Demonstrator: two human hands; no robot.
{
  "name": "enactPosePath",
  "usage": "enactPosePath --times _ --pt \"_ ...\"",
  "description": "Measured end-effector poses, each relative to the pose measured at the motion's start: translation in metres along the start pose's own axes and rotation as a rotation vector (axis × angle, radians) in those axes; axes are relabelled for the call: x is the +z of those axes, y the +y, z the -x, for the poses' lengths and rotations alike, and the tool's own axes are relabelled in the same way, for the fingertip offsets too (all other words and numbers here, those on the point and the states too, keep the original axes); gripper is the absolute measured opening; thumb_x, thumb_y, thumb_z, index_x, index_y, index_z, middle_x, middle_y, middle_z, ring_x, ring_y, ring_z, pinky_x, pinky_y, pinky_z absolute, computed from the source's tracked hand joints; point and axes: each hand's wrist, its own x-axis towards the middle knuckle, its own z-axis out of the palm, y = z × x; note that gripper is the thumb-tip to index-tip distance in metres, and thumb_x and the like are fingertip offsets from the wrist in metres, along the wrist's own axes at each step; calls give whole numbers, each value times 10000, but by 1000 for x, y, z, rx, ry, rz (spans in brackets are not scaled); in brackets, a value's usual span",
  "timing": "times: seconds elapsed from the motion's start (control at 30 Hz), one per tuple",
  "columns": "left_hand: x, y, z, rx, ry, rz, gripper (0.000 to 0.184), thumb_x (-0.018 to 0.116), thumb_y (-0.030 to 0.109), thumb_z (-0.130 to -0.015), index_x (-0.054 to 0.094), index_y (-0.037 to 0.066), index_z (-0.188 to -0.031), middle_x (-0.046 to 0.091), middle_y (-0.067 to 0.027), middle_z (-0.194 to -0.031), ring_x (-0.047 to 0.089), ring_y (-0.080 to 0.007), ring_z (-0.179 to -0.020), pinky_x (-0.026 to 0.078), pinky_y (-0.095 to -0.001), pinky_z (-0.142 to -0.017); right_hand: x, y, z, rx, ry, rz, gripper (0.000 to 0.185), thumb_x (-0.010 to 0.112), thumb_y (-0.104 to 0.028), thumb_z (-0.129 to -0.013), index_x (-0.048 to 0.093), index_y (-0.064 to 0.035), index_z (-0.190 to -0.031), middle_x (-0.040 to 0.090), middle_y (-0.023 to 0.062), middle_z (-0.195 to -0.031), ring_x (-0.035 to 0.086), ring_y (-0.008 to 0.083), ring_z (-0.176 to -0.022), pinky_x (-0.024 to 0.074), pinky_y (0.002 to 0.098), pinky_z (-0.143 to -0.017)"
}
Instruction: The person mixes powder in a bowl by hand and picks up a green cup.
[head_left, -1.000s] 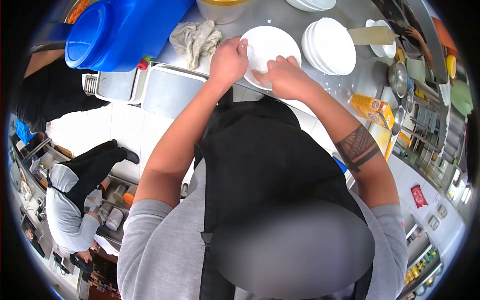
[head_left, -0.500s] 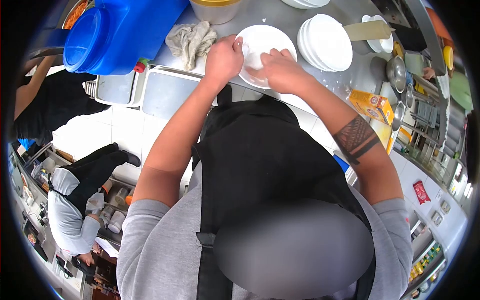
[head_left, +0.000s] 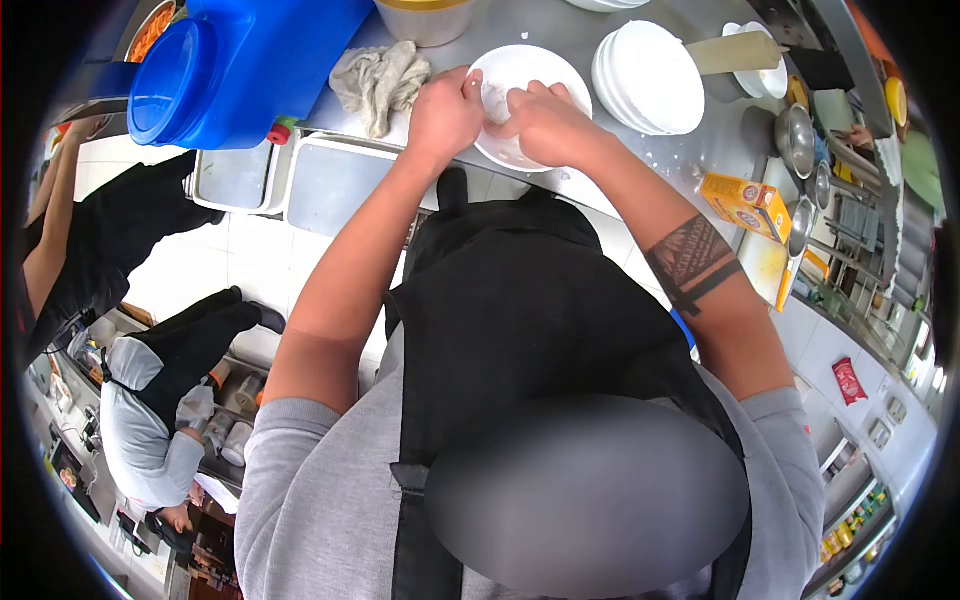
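Note:
A white bowl stands near the front edge of the steel counter, with some whitish, partly see-through matter inside that I cannot make out. My left hand is closed on the bowl's left rim, thumb over the inside. Inside the bowl, my right hand has its fingers curled, their tips down in the whitish matter. Whatever those fingers hold, if anything, is hidden. A crumpled cloth lies just left of my left hand. To the right of the bowl is a stack of white bowls.
A large blue container stands at the left and a tub with a yellow rim at the back. On the right are a squeeze bottle, an orange box and metal bowls. Two other people work on the left.
My right hand has shifted slightly left and up within the bowl, closer to my left hand. My left hand stays on the rim. A person's arms at the far left have moved.

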Motion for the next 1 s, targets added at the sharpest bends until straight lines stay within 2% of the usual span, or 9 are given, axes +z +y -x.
enactPosePath --times 0.1,0.23,0.47,0.53,0.63,0.73,0.8,0.9,1.0 --pt "-5 2 -2 5 -21 -29 300 561 249 -1062 728 1 -1038 720 -283 -979 675 -496 -918 539 -549 -840 -5 -4 6 34 -188 90 583 538 -65 -951 708 -427 -1376 667 84 -1129 585 292 -1110 381 442 -974" --pt "-6 1 -5 24 -46 -26 346 563 328 -1075 756 47 -1135 720 -264 -892 698 -458 -878 543 -506 -796 -17 0 26 8 -324 127 580 542 -72 -951 702 -420 -1386 666 84 -1150 586 293 -1124 381 444 -974" --pt "-8 -5 -38 64 -118 -31 413 583 431 -1064 753 56 -1082 735 -235 -889 697 -439 -846 544 -486 -791 12 -12 -2 106 -12 48 579 572 -85 -941 678 -359 -1440 662 100 -1208 577 308 -1167 378 447 -994" --pt "-16 -1 -43 25 18 28 438 578 422 -1064 754 21 -1047 729 -246 -867 697 -464 -851 556 -491 -805 14 -12 4 159 18 8 585 583 -94 -929 676 -354 -1445 662 103 -1208 576 315 -1172 380 450 -998" --pt "-18 0 -12 -22 242 134 448 574 437 -1070 755 27 -1048 744 -246 -911 710 -440 -872 556 -489 -818 11 4 15 218 -22 -101 617 587 -95 -898 649 -297 -1478 667 123 -1221 573 334 -1193 388 466 -1016" --pt "-8 -2 18 -26 135 175 396 578 358 -1078 734 6 -1172 723 -249 -1057 693 -426 -981 543 -477 -889 21 12 1 348 200 -82 591 574 -88 -889 621 -138 -1477 678 156 -1246 598 367 -1182 427 533 -1024" --pt "0 -2 24 28 79 176 337 562 247 -1083 702 16 -1284 680 -239 -1139 661 -423 -1048 529 -457 -945 33 6 -22 371 207 -106 587 548 -71 -894 628 -142 -1471 677 152 -1211 599 379 -1163 435 527 -1015" --pt "8 -11 15 111 170 150 302 561 217 -1077 714 41 -1269 689 -230 -1097 665 -430 -1016 536 -473 -927 29 -6 -27 358 179 -158 597 518 -62 -905 633 -191 -1477 670 154 -1173 590 395 -1145 442 519 -1022" --pt "6 -13 9 138 196 142 296 564 209 -1071 716 45 -1264 690 -226 -1056 664 -438 -989 538 -493 -905 4 -8 -3 131 -145 -77 674 497 17 -887 688 -340 -1426 649 129 -1097 571 364 -1085 430 457 -991"
